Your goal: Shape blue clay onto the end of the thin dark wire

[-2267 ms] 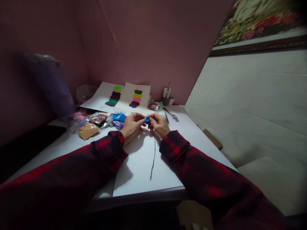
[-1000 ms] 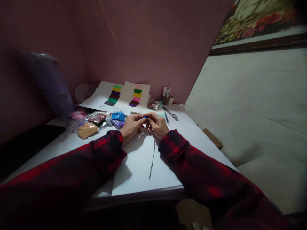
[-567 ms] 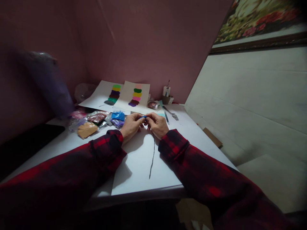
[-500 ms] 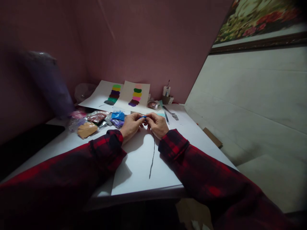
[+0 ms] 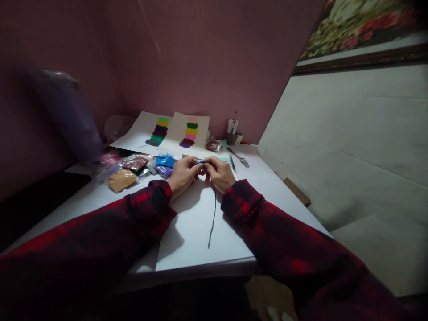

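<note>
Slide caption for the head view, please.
Left hand and right hand pinch a small blue clay-like piece above white paper, a fork to the right.

One head-worn view faces forward and down. Left hand [image 5: 182, 174] and right hand [image 5: 221, 174] lie at mid-range, near frame centre. Coverage: sleeves [image 5: 147, 207] nearer than the hands; table [image 5: 270, 196] below them; wall [image 5: 207, 58] beyond; painting [image 5: 364, 31] above right.

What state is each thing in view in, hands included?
Left hand, pinching the blue piece.
Right hand, pinching the same piece.
Blue piece, partly covered by fingers.
White sheet, lying flat.
Dark line, over that sheet; drawn or loose, can't tell.
Fork, lying down, tines nearer than handle.
Tan packet, lying in clear wrapping.
Swatch sheets, coloured, overlapping.
Holder, upright, filled with slim items.
</note>
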{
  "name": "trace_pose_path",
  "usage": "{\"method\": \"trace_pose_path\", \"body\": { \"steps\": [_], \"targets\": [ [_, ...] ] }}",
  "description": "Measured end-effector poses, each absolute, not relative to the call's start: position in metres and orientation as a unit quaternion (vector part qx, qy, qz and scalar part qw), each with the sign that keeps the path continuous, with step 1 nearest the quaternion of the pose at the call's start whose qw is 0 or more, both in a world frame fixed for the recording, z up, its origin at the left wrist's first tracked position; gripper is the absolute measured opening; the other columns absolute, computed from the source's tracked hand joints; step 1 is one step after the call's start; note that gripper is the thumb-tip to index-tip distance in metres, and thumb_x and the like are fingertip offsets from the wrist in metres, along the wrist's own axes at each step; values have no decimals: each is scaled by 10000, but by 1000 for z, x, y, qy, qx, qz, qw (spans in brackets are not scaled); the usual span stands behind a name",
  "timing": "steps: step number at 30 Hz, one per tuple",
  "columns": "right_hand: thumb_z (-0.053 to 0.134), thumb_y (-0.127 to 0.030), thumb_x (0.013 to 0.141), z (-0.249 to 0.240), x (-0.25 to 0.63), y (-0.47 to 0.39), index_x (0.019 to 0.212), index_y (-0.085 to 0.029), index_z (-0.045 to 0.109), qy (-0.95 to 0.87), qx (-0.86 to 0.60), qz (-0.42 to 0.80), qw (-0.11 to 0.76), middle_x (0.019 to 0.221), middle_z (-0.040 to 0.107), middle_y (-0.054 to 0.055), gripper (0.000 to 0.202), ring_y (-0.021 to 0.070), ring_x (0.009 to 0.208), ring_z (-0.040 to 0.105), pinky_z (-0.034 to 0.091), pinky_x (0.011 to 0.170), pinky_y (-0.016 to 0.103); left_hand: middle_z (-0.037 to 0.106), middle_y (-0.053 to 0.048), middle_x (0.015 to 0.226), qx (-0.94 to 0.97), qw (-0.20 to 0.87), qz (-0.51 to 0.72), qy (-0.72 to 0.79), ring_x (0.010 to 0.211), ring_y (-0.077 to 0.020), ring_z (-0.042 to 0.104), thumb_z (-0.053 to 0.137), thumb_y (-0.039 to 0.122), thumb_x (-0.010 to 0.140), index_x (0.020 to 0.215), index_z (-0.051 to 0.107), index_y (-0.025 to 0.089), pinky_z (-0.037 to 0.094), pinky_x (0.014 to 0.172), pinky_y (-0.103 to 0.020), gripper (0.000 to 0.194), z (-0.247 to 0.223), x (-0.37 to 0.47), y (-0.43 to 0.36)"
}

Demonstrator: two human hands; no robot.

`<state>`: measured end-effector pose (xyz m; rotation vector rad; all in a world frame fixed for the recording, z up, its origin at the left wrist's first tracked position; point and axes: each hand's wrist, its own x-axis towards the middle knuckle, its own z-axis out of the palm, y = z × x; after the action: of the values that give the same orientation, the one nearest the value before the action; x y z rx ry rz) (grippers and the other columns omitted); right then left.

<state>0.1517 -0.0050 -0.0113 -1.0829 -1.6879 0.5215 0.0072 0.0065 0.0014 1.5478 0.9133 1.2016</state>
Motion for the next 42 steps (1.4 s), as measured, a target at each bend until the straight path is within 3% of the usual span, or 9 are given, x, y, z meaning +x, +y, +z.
{"method": "trace_pose_path", "body": {
  "steps": [5, 21, 42],
  "targets": [
    [517, -315, 889, -10, 151, -5, 865, -174, 619, -697, -454, 206, 516, 665, 637, -1, 176, 102, 573, 588, 462, 544, 224, 600, -2, 621, 627, 467, 487, 389, 453, -72, 495, 624, 169, 835, 785, 609, 109, 372, 382, -175, 79, 2, 8, 5],
    [509, -311, 896, -10, 151, -7, 886, -170, 613, -701, -441, 223, 515, 665, 654, -1, 175, 98, 486, 574, 460, 486, 229, 596, 13, 564, 620, 484, 492, 373, 401, -55, 487, 707, 211, 805, 705, 578, 121, 362, 372, -165, 186, -1, 8, 8],
    [476, -260, 908, -11, 150, -7, 873, -198, 604, -710, -473, 191, 486, 630, 639, -21, 145, 93, 497, 563, 449, 520, 225, 599, 15, 585, 633, 480, 473, 380, 402, -59, 486, 643, 172, 836, 698, 565, 131, 359, 387, -190, 164, -1, 8, 6]
  ]
}}
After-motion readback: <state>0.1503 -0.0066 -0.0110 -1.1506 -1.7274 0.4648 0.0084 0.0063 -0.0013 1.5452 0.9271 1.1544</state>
